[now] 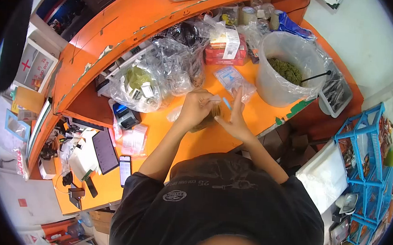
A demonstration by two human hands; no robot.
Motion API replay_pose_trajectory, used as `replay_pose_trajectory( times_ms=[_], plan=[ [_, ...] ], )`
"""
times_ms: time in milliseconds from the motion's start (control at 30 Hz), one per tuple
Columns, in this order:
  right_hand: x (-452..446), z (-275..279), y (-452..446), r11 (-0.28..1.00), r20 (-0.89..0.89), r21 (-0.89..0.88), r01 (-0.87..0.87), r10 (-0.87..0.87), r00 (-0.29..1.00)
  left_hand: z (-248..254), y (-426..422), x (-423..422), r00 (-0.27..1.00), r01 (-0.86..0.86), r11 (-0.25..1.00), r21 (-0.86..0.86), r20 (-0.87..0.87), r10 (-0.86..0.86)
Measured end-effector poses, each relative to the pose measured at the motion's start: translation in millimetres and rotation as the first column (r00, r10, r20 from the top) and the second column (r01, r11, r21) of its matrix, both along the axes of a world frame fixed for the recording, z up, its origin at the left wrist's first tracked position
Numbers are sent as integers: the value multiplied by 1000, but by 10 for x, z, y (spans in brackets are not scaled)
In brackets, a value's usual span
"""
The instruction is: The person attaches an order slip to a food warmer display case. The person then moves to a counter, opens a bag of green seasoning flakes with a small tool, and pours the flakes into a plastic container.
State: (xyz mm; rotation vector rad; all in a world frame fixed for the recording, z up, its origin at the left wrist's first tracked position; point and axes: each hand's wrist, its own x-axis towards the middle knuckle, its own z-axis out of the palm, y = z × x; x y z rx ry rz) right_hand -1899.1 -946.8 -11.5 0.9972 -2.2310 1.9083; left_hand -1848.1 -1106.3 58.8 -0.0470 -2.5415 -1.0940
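My left hand (196,108) is closed in a pinch on the gathered top of a small clear plastic bag (211,120). Something brownish fills the bag, which is partly hidden behind my fingers. On the bag's other side, my right hand (235,121) is open with its fingers stretched out; whether it touches the bag I cannot tell. A thin light-blue strip (226,103) shows between the two hands. Just beyond them lies a clear packet with blue print (229,78) on the orange table (263,116).
A large translucent bucket (271,89) of green dried leaves, with a black handle sticking out, stands at the right. Clear plastic bags (139,91) crowd the left, near a red package (226,54). A phone (124,171) and a tablet (105,151) lie at the lower left.
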Motion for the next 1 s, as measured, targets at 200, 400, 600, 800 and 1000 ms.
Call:
replay_pose_trajectory(
  times_ms=[200,400,600,800,1000],
  plan=[
    [-73,-137,-59,999,67,44,-18,15,998,23,-29,48,992,63,983,172,97,-80],
    [-113,-270,-94,999,242,-45,28,-16,970,-139,9,-9,999,49,999,24,14,-49],
    [-86,24,210,998,570,-45,-46,63,819,-520,196,-41,996,-90,885,456,46,78],
    [188,281,266,980,658,15,-198,139,740,-602,238,-54,989,-146,794,591,89,115],
    [167,137,225,985,647,-32,-167,148,748,-611,279,-31,991,-130,780,612,63,116]
  ],
)
